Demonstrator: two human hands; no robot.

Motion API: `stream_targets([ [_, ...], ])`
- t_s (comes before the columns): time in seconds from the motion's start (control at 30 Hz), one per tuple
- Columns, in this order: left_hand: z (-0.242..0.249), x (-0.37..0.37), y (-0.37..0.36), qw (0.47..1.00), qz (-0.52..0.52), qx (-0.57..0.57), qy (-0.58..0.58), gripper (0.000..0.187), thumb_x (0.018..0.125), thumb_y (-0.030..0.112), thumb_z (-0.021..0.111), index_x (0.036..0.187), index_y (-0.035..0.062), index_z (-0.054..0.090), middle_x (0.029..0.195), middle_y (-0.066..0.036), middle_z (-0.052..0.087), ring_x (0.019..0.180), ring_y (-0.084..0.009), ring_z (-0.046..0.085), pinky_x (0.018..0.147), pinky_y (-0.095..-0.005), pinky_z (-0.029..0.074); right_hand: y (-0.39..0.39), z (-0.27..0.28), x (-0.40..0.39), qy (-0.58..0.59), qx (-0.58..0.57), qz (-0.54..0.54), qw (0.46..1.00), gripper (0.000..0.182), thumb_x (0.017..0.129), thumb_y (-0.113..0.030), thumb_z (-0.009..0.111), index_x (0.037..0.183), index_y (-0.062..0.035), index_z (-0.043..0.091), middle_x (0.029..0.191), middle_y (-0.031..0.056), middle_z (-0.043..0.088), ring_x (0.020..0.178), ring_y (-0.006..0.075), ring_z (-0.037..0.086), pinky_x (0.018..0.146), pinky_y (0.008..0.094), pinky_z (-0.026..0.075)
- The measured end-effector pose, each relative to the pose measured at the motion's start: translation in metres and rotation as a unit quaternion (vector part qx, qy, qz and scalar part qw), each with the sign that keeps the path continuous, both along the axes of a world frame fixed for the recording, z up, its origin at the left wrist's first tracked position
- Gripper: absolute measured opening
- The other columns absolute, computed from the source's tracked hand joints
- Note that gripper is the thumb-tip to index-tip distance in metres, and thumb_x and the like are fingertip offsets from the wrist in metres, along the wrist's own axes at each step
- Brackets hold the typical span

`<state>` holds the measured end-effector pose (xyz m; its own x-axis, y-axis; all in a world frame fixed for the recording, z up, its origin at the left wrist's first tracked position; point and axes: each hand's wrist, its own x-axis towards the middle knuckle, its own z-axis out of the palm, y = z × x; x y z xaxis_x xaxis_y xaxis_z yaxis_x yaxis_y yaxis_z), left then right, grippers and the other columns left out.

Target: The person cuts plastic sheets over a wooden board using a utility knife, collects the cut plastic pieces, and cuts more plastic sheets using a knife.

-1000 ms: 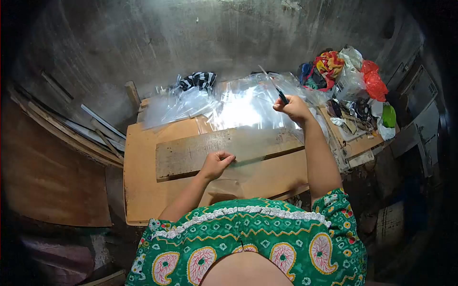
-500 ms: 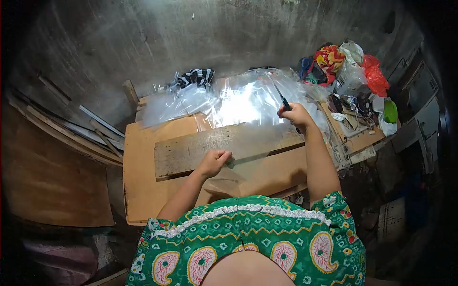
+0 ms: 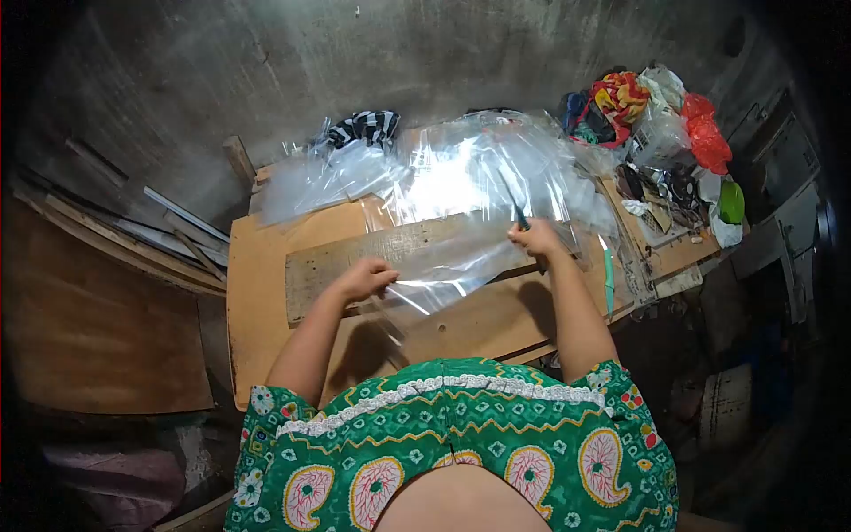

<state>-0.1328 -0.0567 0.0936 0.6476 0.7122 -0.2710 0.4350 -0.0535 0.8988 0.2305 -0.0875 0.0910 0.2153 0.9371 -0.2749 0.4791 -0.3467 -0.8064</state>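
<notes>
Plastic sheet (image 3: 448, 262) on the board (image 3: 341, 266)
Thin, limp, slippery; left hand (image 3: 363, 277) pinches its edge, right hand (image 3: 534, 238) grips a blade (image 3: 512, 202).

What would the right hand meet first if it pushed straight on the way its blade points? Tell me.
Likely the heap of clear plastic sheets: the right hand holds a thin dark-handled blade pointing away toward the grey wall, though depth is unclear.

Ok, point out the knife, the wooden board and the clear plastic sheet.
knife (image 3: 512, 200), head view, on the blade above the fist.
wooden board (image 3: 319, 270), head view, bare left end.
clear plastic sheet (image 3: 448, 262), head view, stretch between the hands.
</notes>
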Motion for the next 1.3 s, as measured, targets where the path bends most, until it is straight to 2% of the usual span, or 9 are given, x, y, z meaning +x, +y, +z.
stream_targets([
  [0.1, 0.006, -0.009, 0.017, 0.993, 0.006, 0.020, 0.115, 0.022, 0.080, 0.023, 0.054, 0.078, 0.0020, 0.061, 0.064, -0.007, 0.059, 0.058, -0.0166, 0.057, 0.054, -0.0293, 0.044, 0.007, -0.059, -0.013, -0.065, 0.063, 0.031, 0.995, 0.011, 0.068, -0.014, 0.066, 0.072, -0.0066, 0.058, 0.062, 0.0023, 0.057, 0.053, 0.0107, 0.052, 0.049, 0.0270, 0.042],
  [0.2, -0.025, -0.024, 0.035, 0.923, -0.022, 0.249, 0.293, 0.024, 0.076, 0.032, 0.057, 0.079, 0.0094, 0.063, 0.077, -0.015, 0.060, 0.074, -0.0313, 0.057, 0.061, -0.0403, 0.045, -0.002, -0.057, -0.056, -0.142, 0.042, -0.007, 0.989, 0.017, 0.066, -0.016, 0.067, 0.075, -0.0045, 0.060, 0.067, 0.0114, 0.060, 0.063, 0.0218, 0.058, 0.059, 0.0329, 0.045],
  [0.3, -0.020, -0.025, 0.034, 0.884, -0.012, 0.299, 0.359, 0.025, 0.076, 0.034, 0.058, 0.077, 0.0091, 0.063, 0.078, -0.014, 0.060, 0.074, -0.0310, 0.058, 0.062, -0.0405, 0.045, -0.013, -0.037, -0.087, -0.195, 0.017, -0.047, 0.979, 0.019, 0.067, -0.017, 0.065, 0.079, -0.0045, 0.057, 0.081, 0.0188, 0.059, 0.079, 0.0360, 0.056, 0.067, 0.0430, 0.043],
  [0.43, -0.021, -0.025, 0.032, 0.861, -0.013, 0.309, 0.403, 0.028, 0.074, 0.037, 0.059, 0.076, 0.0094, 0.063, 0.076, -0.014, 0.060, 0.073, -0.0317, 0.058, 0.061, -0.0411, 0.045, -0.023, -0.035, -0.097, -0.238, -0.004, -0.025, 0.971, 0.015, 0.068, -0.011, 0.061, 0.081, -0.0072, 0.056, 0.088, 0.0168, 0.056, 0.085, 0.0340, 0.054, 0.070, 0.0428, 0.043],
  [0.77, -0.011, -0.020, 0.014, 0.897, 0.055, 0.242, 0.366, 0.030, 0.069, 0.036, 0.064, 0.079, 0.0082, 0.060, 0.083, -0.014, 0.060, 0.079, -0.0314, 0.056, 0.066, -0.0397, 0.043, -0.042, -0.034, -0.063, -0.261, 0.006, 0.151, 0.953, 0.043, 0.068, -0.009, 0.062, 0.107, -0.0254, 0.056, 0.090, 0.0114, 0.048, 0.090, 0.0284, 0.051, 0.074, 0.0383, 0.043],
  [0.93, -0.007, -0.002, -0.010, 0.795, 0.105, 0.537, 0.260, 0.022, 0.067, 0.019, 0.062, 0.086, 0.0072, 0.057, 0.095, -0.016, 0.054, 0.093, -0.0326, 0.049, 0.078, -0.0414, 0.038, -0.025, -0.028, -0.070, -0.225, -0.038, 0.207, 0.951, 0.063, 0.063, -0.013, 0.071, 0.119, -0.0263, 0.046, 0.096, 0.0138, 0.057, 0.089, 0.0320, 0.054, 0.075, 0.0389, 0.044],
  [1.07, 0.002, 0.088, -0.046, 0.909, -0.088, 0.374, 0.162, 0.025, 0.069, 0.015, 0.055, 0.091, 0.0031, 0.052, 0.103, -0.014, 0.052, 0.098, -0.0320, 0.048, 0.084, -0.0407, 0.037, -0.015, 0.001, -0.077, -0.264, -0.110, 0.242, 0.927, 0.080, 0.059, -0.011, 0.072, 0.127, -0.0264, 0.033, 0.105, 0.0126, 0.056, 0.094, 0.0319, 0.054, 0.076, 0.0399, 0.045],
  [1.13, -0.043, 0.113, -0.050, 0.847, -0.162, 0.491, 0.125, 0.040, 0.075, 0.027, 0.052, 0.109, 0.0062, 0.049, 0.115, -0.012, 0.045, 0.111, -0.0294, 0.040, 0.089, -0.0427, 0.032, -0.006, -0.014, -0.074, -0.277, -0.092, 0.255, 0.922, 0.080, 0.058, -0.011, 0.072, 0.127, -0.0252, 0.033, 0.104, 0.0128, 0.056, 0.094, 0.0320, 0.054, 0.076, 0.0404, 0.045],
  [1.3, -0.048, 0.121, -0.034, 0.843, -0.137, 0.486, 0.184, 0.052, 0.077, 0.040, 0.046, 0.120, 0.0111, 0.042, 0.123, -0.009, 0.040, 0.116, -0.0291, 0.034, 0.091, -0.0527, 0.026, 0.014, -0.037, -0.069, -0.235, -0.073, 0.279, 0.928, 0.080, 0.055, -0.011, 0.074, 0.123, -0.0205, 0.035, 0.103, 0.0144, 0.056, 0.094, 0.0331, 0.054, 0.075, 0.0416, 0.045],
])
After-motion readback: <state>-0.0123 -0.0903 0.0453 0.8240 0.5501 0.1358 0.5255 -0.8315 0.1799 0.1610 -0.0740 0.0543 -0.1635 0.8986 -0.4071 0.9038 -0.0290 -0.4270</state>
